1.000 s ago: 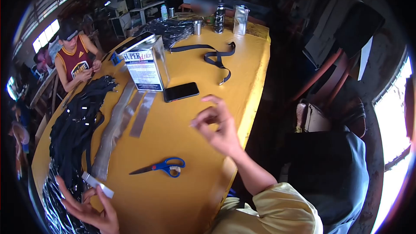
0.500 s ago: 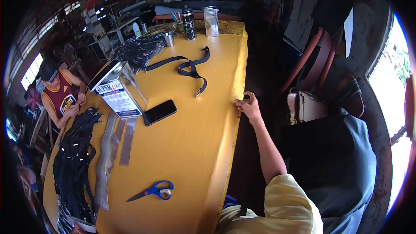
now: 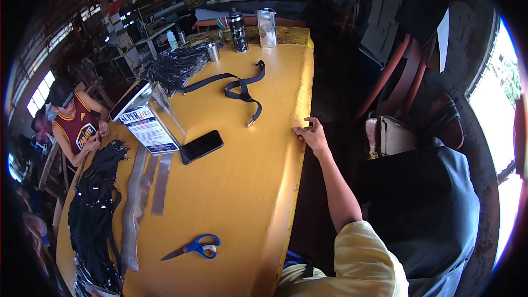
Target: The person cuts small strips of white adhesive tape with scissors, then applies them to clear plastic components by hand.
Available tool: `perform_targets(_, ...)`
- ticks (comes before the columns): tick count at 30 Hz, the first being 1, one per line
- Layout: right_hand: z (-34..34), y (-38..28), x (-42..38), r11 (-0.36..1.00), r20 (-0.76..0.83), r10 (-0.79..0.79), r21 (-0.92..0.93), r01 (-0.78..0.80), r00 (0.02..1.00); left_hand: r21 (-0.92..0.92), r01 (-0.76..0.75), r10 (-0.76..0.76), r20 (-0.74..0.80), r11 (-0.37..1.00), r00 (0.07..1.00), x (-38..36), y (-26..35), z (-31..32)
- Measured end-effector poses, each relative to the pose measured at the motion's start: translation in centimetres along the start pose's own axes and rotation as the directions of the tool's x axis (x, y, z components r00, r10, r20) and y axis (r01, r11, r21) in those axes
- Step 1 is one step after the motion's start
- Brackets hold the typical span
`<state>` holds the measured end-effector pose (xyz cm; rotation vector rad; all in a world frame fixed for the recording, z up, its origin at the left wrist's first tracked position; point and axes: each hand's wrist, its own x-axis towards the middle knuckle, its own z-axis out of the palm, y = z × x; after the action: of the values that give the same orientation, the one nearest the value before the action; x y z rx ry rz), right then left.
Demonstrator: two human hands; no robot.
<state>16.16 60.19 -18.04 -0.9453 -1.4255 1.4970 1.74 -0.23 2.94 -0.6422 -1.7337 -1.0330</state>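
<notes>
My right hand (image 3: 313, 136) is at the right edge of the yellow-covered table (image 3: 231, 187), its fingers curled and the fingertips together. Whatever may be between them is too small to make out. Beyond it, a dark strap harness (image 3: 240, 91) with metal clip ends lies on the table. At the bottom left edge, a pale strip (image 3: 102, 291) rests by a pile of black straps (image 3: 96, 203). Of my left hand at most a sliver shows there, its fingers hidden. Blue-handled scissors (image 3: 195, 246) lie nearest to me.
A tin can (image 3: 151, 132) stands beside a phone (image 3: 202, 146) and clear strips (image 3: 160, 184). A bottle (image 3: 238, 31), metal cup (image 3: 213, 51) and clear container (image 3: 267, 28) are at the far end. A person (image 3: 77, 121) works at the left. Black sheeting (image 3: 423, 198) is at the right.
My right hand has moved very slightly left along the table edge, fingers still together. At the bottom left, less of my left hand shows. The view has tilted a little; table objects have stayed put.
</notes>
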Motion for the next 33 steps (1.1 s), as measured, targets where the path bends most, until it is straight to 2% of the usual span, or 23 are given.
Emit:
perform_targets(1,0.0,0.1,0.1,1.000,0.004,-0.004,-0.011,0.004,1.000,0.001,0.001,-0.001,-0.001,1.000,1.000,0.0,-0.1,-0.2)
perform_targets(3,-0.1,0.5,0.2,1.000,0.007,-0.016,-0.026,0.016,1.000,0.154,-0.087,0.078,0.063,0.984,0.995,0.1,-0.5,-0.4)
perform_targets(4,-0.1,0.7,0.3,0.999,0.009,-0.028,-0.040,0.029,1.000,0.156,-0.085,0.076,0.063,0.984,0.995,0.1,-0.6,-0.5)
perform_targets(7,0.1,0.9,0.6,0.998,-0.006,-0.020,-0.060,0.019,1.000,0.091,-0.083,0.075,0.088,0.992,0.993,0.0,-0.8,-0.3)
perform_targets(9,0.0,0.7,0.4,0.998,-0.011,-0.014,-0.068,0.013,1.000,0.047,-0.022,0.019,0.071,0.999,0.997,-0.1,-0.4,-0.1)
perform_targets(13,0.2,0.0,0.0,0.994,-0.046,0.026,-0.108,-0.031,0.999,0.065,-0.036,0.031,0.080,0.997,0.996,0.1,-0.2,-0.1)
perform_targets(19,0.5,0.1,-0.3,0.996,-0.090,0.039,-0.071,-0.045,0.995,0.072,-0.067,0.061,0.080,0.995,0.995,0.0,-1.1,-0.8)
perform_targets(21,0.4,0.2,-0.4,0.995,-0.103,0.059,-0.079,-0.068,0.993,-0.013,-0.041,0.041,0.061,0.999,0.997,0.0,-0.9,-0.6)
perform_targets(23,0.2,1.1,0.0,0.992,-0.115,0.078,-0.086,-0.088,0.990,-0.022,-0.031,0.033,0.062,0.999,0.998,0.0,-0.9,-0.9)
perform_targets(25,-0.3,2.9,0.8,0.965,-0.161,-0.006,-0.259,-0.036,0.987,-0.031,-0.021,0.023,0.065,0.999,0.998,0.0,-0.7,-0.9)
perform_targets(27,-0.4,3.1,0.1,0.978,-0.144,0.022,-0.201,-0.051,0.989,-0.151,0.060,-0.055,0.042,0.987,0.998,-0.1,0.1,-0.6)
perform_targets(28,-0.3,2.9,-0.5,0.987,-0.125,0.051,-0.144,-0.069,0.991,-0.154,0.061,-0.056,0.039,0.986,0.998,-0.1,0.0,-0.7)
perform_targets(31,0.4,3.3,-1.0,0.998,-0.142,0.037,-0.052,-0.045,0.989,-0.109,0.063,-0.057,0.058,0.992,0.997,0.1,-0.6,-1.5)
perform_targets(33,0.5,3.0,-1.5,0.999,-0.197,0.031,-0.001,-0.032,0.980,0.145,-0.161,0.149,0.095,0.976,0.984,0.6,-1.0,-1.7)
